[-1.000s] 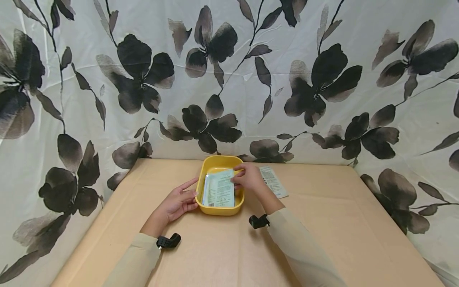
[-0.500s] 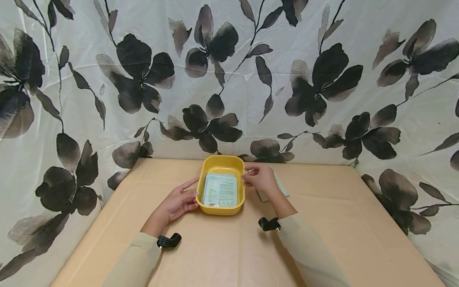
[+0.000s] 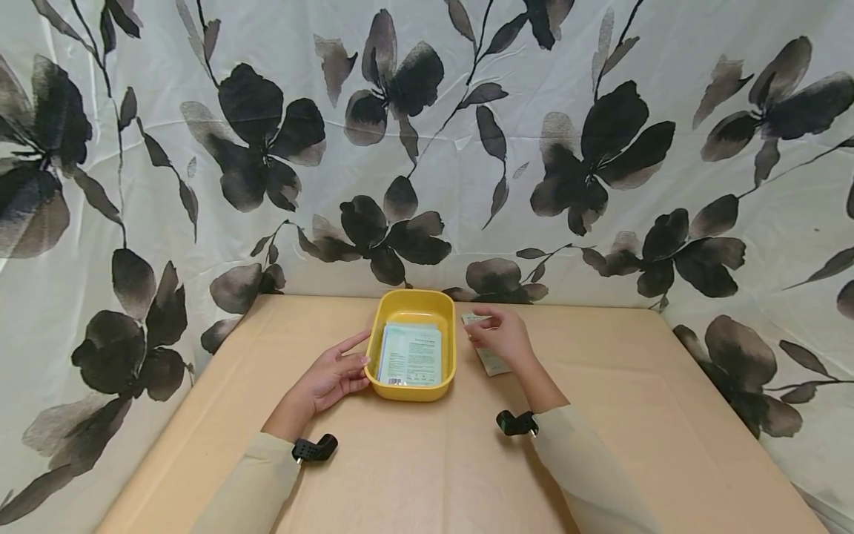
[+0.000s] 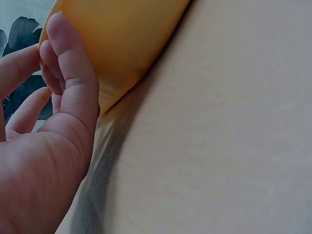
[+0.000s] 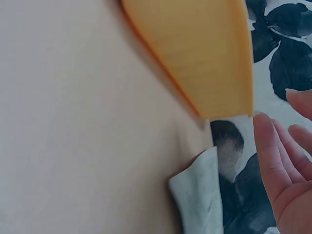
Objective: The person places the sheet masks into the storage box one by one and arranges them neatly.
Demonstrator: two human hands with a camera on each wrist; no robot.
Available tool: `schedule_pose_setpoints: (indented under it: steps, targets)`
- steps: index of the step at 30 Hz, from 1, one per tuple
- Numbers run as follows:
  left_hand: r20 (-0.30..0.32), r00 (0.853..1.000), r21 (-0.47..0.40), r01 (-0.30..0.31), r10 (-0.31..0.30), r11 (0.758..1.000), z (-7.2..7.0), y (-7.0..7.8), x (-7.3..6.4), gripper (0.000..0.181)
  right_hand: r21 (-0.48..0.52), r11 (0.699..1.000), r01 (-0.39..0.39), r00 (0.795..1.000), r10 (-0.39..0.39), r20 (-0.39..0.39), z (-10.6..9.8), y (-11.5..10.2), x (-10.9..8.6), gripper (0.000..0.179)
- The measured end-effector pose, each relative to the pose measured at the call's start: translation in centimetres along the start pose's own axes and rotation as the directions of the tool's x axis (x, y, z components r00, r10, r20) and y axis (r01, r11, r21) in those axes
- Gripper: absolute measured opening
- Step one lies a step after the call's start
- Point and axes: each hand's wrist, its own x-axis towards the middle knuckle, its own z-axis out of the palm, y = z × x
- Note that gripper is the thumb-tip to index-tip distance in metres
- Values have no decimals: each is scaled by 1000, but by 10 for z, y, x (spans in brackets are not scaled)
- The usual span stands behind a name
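A yellow plastic bin [image 3: 411,392] stands at the back of the table, with a stack of flat pale-blue packets [image 3: 410,354] bearing fine print lying inside. My left hand [image 3: 333,377] rests its extended fingertips against the bin's left side; the left wrist view has these fingers along the yellow wall [image 4: 122,44]. To the right of the bin, my right hand [image 3: 502,337] hovers over another pale printed packet [image 3: 492,362], partly covering it. In the right wrist view the right hand's fingers [image 5: 273,161] are loosely extended with nothing between them, and the packet [image 5: 197,195] shows beside them.
The table has a tan covering [image 3: 414,460]. Behind it and at both sides hangs a white cloth [image 3: 467,245] with dark flower prints. Both wrists wear black camera bands [image 3: 315,449].
My right hand has left the packets in the bin and moved right, over the loose packet. That packet has shifted slightly left. My left hand stays at the bin.
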Motion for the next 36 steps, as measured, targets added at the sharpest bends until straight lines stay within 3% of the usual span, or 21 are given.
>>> schedule_pose_setpoints:
  steps: [7, 16, 23, 36]
  targets:
    - [4, 1000, -4, -4, 4, 1000, -1, 0, 0, 70, 12, 1000, 14, 999, -13, -33, -9, 19, -1, 49]
    - [-1, 1000, 3, -2, 2, 1000, -2, 0, -1, 70, -44, 999, 20, 996, -24, -82, -22, 40, 2, 50]
    - [-2, 1000, -17, -2, 2, 1000, -2, -1, -1, 69, -169, 985, 15, 993, -34, -111, -31, 47, 7, 51]
    - [-1, 1000, -23, -2, 2, 1000, -2, -1, -1, 68, -192, 981, -38, 991, 12, -133, -40, 58, 22, 53]
